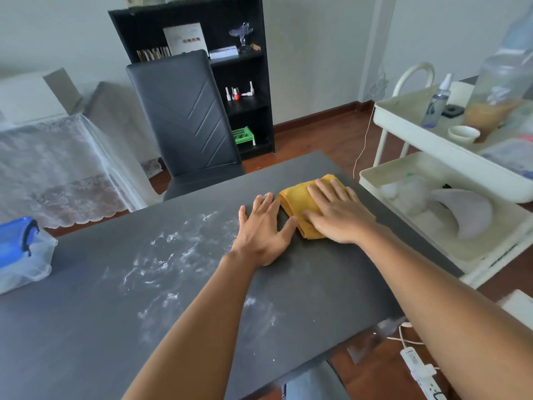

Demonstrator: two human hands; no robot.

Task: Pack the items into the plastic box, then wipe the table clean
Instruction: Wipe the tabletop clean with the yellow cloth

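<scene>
**Folded Cloth Ready on the Dusty Table**

At the frame's left edge sat the clear plastic box with a blue lid [20, 252], closed and rigid. White powdery smears [173, 264] streaked the matte dark grey table [86, 342] at centre. The left hand [264, 229] lay flat with fingers spread on the tabletop, its thumb just beside the folded yellow cloth [297, 197]. Right of centre, the right hand [337, 212] pressed open-palmed on that cloth. The cloth looked soft, light and limp, probably best handled by pressing down from above.
</scene>
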